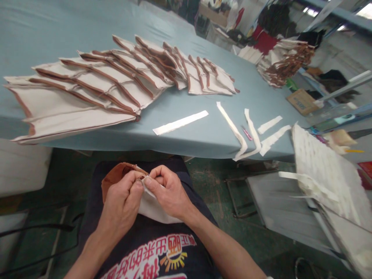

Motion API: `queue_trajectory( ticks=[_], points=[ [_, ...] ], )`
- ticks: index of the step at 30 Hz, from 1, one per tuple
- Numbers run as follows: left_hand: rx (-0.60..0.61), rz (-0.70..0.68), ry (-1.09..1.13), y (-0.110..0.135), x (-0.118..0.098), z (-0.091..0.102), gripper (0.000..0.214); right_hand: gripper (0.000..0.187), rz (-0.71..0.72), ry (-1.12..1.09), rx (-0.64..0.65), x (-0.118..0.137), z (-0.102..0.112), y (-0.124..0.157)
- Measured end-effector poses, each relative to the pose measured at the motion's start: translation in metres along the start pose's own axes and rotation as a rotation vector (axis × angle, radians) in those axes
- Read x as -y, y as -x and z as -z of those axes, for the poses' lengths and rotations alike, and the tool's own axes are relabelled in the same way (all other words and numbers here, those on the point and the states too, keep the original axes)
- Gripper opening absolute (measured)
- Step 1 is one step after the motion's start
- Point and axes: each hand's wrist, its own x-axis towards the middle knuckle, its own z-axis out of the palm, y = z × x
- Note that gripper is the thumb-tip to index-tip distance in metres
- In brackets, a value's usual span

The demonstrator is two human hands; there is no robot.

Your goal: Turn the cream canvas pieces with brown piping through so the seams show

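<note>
On my lap lies a cream fabric piece [155, 211] with a brown part [112, 180], seemingly a bag like those on the table. My left hand [123, 197] pinches its edge. Close beside it, my right hand [167, 190] grips the same edge between thumb and curled fingers. The thumbs almost meet at the brown trim. Anything small between the fingertips is hidden. Ahead, a fanned row of cream bags with brown edging [95, 81] rests on the blue-covered table [186, 128].
White strips [180, 122] and a small pink item [247, 133] lie on the table. At the right stands a board with stacked white strips [322, 174]. Another brown-and-cream pile [285, 62] sits at the far right, near a cardboard box [302, 101].
</note>
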Motion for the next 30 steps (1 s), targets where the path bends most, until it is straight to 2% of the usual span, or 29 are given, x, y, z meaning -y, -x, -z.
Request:
queue_trajectory(
  ticks=[3, 9, 14, 19, 23, 30],
  points=[
    [-0.028, 0.006, 0.004, 0.002, 0.0, 0.0, 0.033, 0.044, -0.007, -0.023, -0.002, 0.001, -0.002, 0.002],
    [-0.131, 0.007, -0.035, 0.013, -0.01, 0.004, 0.029, 0.043, 0.047, 0.048, -0.097, 0.018, -0.005, 0.014],
    [-0.164, 0.045, 0.027, 0.02, -0.012, 0.009, 0.026, 0.048, 0.012, -0.083, -0.045, 0.024, -0.008, 0.021],
    [-0.098, 0.117, 0.123, 0.02, -0.008, 0.013, 0.029, 0.055, -0.04, -0.157, 0.029, 0.022, -0.008, 0.022],
    [-0.075, 0.157, 0.143, 0.017, -0.011, 0.014, 0.032, 0.054, -0.034, -0.155, 0.009, 0.025, -0.007, 0.023],
    [0.047, 0.292, 0.249, 0.01, -0.012, 0.018, 0.036, 0.036, 0.038, -0.055, 0.007, 0.024, -0.002, 0.026]
  ],
)
